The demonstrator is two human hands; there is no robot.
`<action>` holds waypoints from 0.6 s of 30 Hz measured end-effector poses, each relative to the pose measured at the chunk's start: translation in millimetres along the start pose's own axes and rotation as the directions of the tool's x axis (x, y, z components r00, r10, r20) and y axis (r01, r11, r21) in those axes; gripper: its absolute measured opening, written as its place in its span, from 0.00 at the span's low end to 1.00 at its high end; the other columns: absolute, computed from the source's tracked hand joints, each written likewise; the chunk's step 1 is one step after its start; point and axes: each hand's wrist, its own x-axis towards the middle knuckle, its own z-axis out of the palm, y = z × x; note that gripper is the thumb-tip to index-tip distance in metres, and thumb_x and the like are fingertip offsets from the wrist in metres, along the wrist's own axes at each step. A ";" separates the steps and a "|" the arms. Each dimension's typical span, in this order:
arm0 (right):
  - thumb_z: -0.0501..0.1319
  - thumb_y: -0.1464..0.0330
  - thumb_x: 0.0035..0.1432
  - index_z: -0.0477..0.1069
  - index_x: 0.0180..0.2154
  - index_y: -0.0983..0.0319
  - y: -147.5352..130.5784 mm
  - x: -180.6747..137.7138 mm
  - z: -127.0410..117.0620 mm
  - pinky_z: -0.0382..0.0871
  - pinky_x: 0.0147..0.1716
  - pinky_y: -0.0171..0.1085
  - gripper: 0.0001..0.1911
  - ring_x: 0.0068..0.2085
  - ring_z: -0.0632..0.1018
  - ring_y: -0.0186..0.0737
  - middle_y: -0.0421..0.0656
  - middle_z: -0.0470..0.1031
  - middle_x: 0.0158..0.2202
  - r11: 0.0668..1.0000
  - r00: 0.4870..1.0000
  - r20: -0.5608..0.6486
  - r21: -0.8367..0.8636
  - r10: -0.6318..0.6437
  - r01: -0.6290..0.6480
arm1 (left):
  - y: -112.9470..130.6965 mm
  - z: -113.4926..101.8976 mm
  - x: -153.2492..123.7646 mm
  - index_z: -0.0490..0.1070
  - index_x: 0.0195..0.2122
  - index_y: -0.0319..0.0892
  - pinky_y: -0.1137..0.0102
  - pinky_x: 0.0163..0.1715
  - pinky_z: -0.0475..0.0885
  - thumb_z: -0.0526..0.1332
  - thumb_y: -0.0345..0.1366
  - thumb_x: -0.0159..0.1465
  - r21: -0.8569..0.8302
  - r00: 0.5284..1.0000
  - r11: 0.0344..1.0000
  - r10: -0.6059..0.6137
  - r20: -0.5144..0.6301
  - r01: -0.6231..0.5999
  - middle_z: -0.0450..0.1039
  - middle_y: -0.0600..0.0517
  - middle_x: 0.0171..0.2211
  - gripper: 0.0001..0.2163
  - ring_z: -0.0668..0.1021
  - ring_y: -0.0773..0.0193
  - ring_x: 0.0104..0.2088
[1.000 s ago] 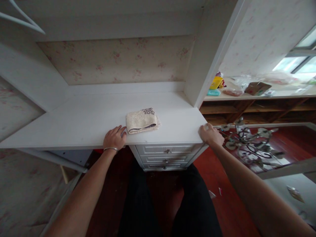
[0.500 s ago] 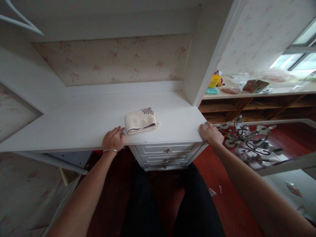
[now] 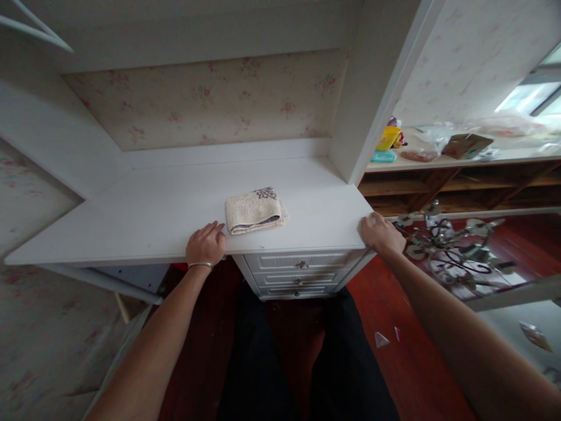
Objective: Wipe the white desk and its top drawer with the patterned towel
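A folded cream towel (image 3: pixel 255 214) with a dark flower pattern lies on the white desk (image 3: pixel 175 210), close to the front edge. Just left of the towel, my left hand (image 3: pixel 205 244) rests on the desk's front edge, its fingers laid forward on the top and apart from the towel. At the front right corner, my right hand (image 3: pixel 382 233) is closed over the desk's edge with curled fingers. Part of its grip is hidden from view. Below the top, white drawers (image 3: pixel 302 264) with small knobs face my legs.
A chandelier (image 3: pixel 456 245) sits low at the right, by a wooden shelf unit (image 3: pixel 438 181). On that unit's top are a yellow container (image 3: pixel 388 138), plastic bags and a cardboard box (image 3: pixel 467 145). Small scraps (image 3: pixel 381 340) lie on the red floor. A tall white side panel (image 3: pixel 372 99) rises from the desk.
The view has shifted slightly, so the desk and both hands appear a little further right and higher. Relative to the desk, hands and towel stay about where they were.
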 end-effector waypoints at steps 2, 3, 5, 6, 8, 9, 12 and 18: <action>0.41 0.51 0.63 0.61 0.60 0.57 -0.1 -0.4 -0.6 0.67 0.46 0.55 0.31 0.51 0.73 0.62 0.57 0.69 0.54 1.000 1.000 0.002 -0.001 0.001 -0.001 | 0.2 0.7 -0.3 0.73 0.52 0.43 0.62 0.58 0.61 0.48 0.36 0.66 -0.002 1.000 1.000 -0.003 -0.010 0.003 0.70 0.48 0.56 0.19 0.72 0.58 0.56; 0.41 0.51 0.63 0.61 0.60 0.57 -0.2 -0.5 -0.8 0.67 0.46 0.55 0.31 0.51 0.73 0.62 0.56 0.69 0.54 1.000 1.000 0.004 -0.002 0.002 -0.002 | 0.5 0.9 -0.3 0.73 0.52 0.43 0.62 0.58 0.61 0.48 0.35 0.65 -0.002 1.000 1.000 -0.005 -0.012 0.005 0.70 0.48 0.56 0.19 0.72 0.58 0.56; 0.41 0.51 0.63 0.62 0.59 0.57 -0.3 -0.5 -1.0 0.67 0.46 0.55 0.30 0.51 0.73 0.62 0.56 0.70 0.54 1.000 1.000 0.009 -0.004 0.005 -0.005 | 1.2 0.8 -0.4 0.73 0.52 0.43 0.62 0.58 0.61 0.48 0.35 0.65 -0.007 1.000 1.000 -0.011 -0.011 0.010 0.71 0.48 0.56 0.19 0.72 0.58 0.56; 0.41 0.51 0.63 0.62 0.59 0.58 -0.3 -0.3 -0.9 0.66 0.47 0.55 0.30 0.51 0.73 0.62 0.56 0.69 0.54 1.000 1.000 0.010 -0.005 0.006 -0.005 | 1.5 0.6 -0.5 0.73 0.52 0.43 0.61 0.58 0.61 0.48 0.35 0.65 -0.012 1.000 1.000 -0.011 -0.009 0.011 0.71 0.48 0.56 0.19 0.72 0.58 0.56; 0.41 0.52 0.63 0.62 0.59 0.58 -0.2 0.2 -0.4 0.66 0.47 0.55 0.30 0.52 0.73 0.61 0.56 0.69 0.54 1.000 1.000 0.008 -0.001 0.006 -0.006 | 2.0 0.1 -0.6 0.73 0.52 0.43 0.61 0.58 0.61 0.48 0.35 0.65 -0.020 1.000 1.000 -0.012 -0.005 0.012 0.70 0.48 0.56 0.19 0.72 0.58 0.56; 0.41 0.51 0.63 0.61 0.60 0.58 -0.2 0.4 -0.1 0.66 0.48 0.55 0.31 0.52 0.73 0.61 0.56 0.69 0.54 1.000 1.000 0.004 0.003 0.006 -0.006 | 2.1 -0.2 -0.6 0.73 0.52 0.44 0.60 0.59 0.61 0.49 0.35 0.65 -0.022 1.000 1.000 -0.014 -0.005 0.014 0.70 0.48 0.56 0.19 0.72 0.57 0.56; 0.41 0.51 0.63 0.61 0.60 0.57 -0.6 0.5 0.3 0.66 0.48 0.55 0.31 0.53 0.72 0.61 0.56 0.69 0.54 1.000 1.000 -0.001 0.009 0.012 -0.012 | 1.9 -0.2 -0.9 0.74 0.52 0.45 0.60 0.59 0.61 0.49 0.35 0.64 -0.027 1.000 0.999 -0.027 -0.012 0.026 0.71 0.49 0.56 0.19 0.72 0.57 0.56; 0.41 0.51 0.63 0.60 0.60 0.55 -1.7 -1.6 -0.5 0.66 0.49 0.54 0.30 0.53 0.73 0.58 0.54 0.69 0.54 1.000 1.000 0.001 0.004 0.017 -0.017 | 0.6 2.7 -2.0 0.74 0.51 0.44 0.60 0.59 0.61 0.49 0.35 0.64 -0.055 0.999 0.998 -0.033 -0.016 0.032 0.71 0.48 0.56 0.19 0.72 0.58 0.56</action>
